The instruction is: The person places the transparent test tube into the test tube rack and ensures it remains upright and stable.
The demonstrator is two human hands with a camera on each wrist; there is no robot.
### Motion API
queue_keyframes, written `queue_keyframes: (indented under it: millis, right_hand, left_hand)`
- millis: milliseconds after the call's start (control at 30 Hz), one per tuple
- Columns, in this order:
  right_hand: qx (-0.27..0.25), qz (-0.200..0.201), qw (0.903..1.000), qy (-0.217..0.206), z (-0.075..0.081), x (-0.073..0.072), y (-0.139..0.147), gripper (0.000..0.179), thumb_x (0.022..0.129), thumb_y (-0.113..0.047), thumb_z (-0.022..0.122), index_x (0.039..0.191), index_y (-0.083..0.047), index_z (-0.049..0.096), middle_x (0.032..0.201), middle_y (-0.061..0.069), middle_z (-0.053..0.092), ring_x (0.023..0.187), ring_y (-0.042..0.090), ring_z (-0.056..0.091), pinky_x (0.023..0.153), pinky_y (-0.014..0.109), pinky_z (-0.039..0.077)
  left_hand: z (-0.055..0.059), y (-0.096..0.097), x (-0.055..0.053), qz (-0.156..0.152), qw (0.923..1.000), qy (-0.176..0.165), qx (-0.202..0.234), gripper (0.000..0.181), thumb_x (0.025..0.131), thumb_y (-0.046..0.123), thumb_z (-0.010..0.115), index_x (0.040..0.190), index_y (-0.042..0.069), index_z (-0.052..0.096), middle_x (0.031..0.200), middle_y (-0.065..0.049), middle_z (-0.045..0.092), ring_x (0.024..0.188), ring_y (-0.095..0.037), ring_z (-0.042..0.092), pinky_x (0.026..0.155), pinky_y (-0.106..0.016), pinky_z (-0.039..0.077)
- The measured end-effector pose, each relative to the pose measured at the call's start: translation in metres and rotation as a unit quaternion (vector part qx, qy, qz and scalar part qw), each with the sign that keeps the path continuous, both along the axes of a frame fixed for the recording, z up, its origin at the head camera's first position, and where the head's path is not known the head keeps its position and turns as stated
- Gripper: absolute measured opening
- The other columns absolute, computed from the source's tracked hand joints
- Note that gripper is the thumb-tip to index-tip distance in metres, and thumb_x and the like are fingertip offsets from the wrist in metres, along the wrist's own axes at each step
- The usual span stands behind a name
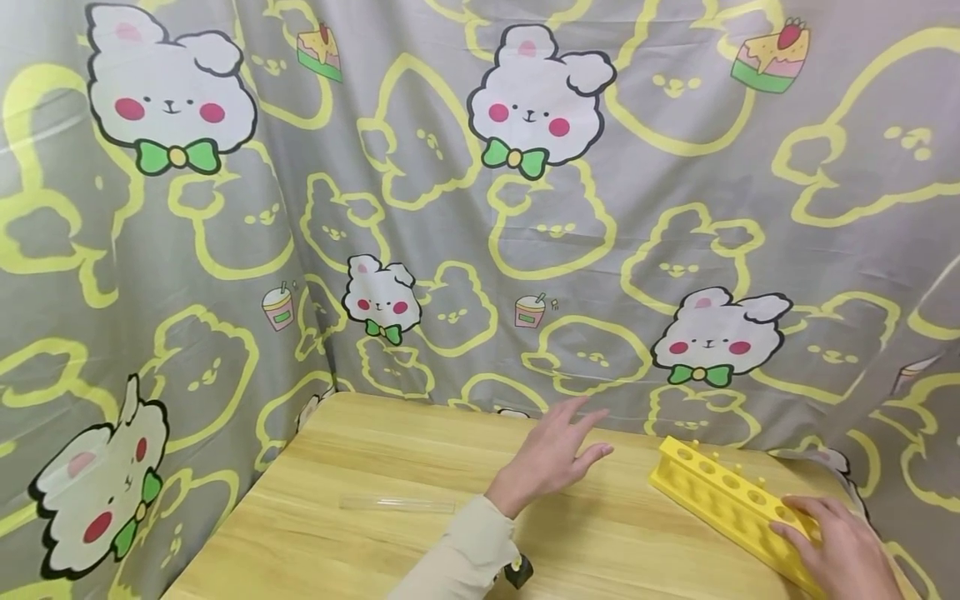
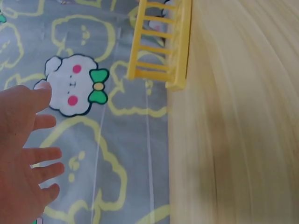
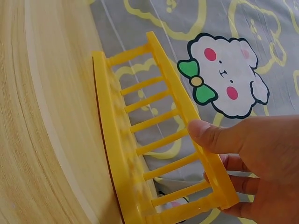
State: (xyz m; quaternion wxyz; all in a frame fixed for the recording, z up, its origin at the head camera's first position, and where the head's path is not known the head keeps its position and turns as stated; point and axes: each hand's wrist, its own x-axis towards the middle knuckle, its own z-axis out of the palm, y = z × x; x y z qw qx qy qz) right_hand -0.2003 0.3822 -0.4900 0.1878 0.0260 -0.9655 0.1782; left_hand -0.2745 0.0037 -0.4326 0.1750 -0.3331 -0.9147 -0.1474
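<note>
A yellow test tube rack (image 1: 738,500) with round holes along its top stands on the right side of the wooden table. My right hand (image 1: 843,537) grips its near end, and in the right wrist view the thumb (image 3: 210,135) lies on the top bar with fingers curled beneath. Over the table's middle, my left hand (image 1: 551,454) is raised with its fingers spread and nothing in it. The left wrist view shows those fingers (image 2: 46,168) apart from the rack (image 2: 180,51). A clear glass test tube (image 1: 397,504) lies flat on the table, left of my left forearm.
The wooden table (image 1: 300,533) is bordered at the back and left by a grey curtain (image 1: 450,233) printed with white rabbits and yellow outlines. A small black object (image 1: 518,572) sits at my left cuff.
</note>
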Motion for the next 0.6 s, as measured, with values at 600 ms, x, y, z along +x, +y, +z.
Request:
queue_keyframes:
  millis: [600]
  right_hand:
    - [-0.027, 0.005, 0.9995, -0.015, -0.003, 0.0, 0.007, 0.043, 0.087, -0.026, 0.083, 0.113, 0.005, 0.07, 0.106, 0.027, 0.063, 0.094, 0.054, 0.059, 0.071, 0.062, 0.049]
  left_hand:
    - [-0.01, 0.038, -0.003, -0.01, 0.9989, 0.005, -0.047, 0.055, 0.105, 0.057, 0.046, 0.152, 0.029, 0.048, 0.16, -0.004, 0.039, 0.146, -0.02, 0.039, 0.121, -0.033, 0.03]
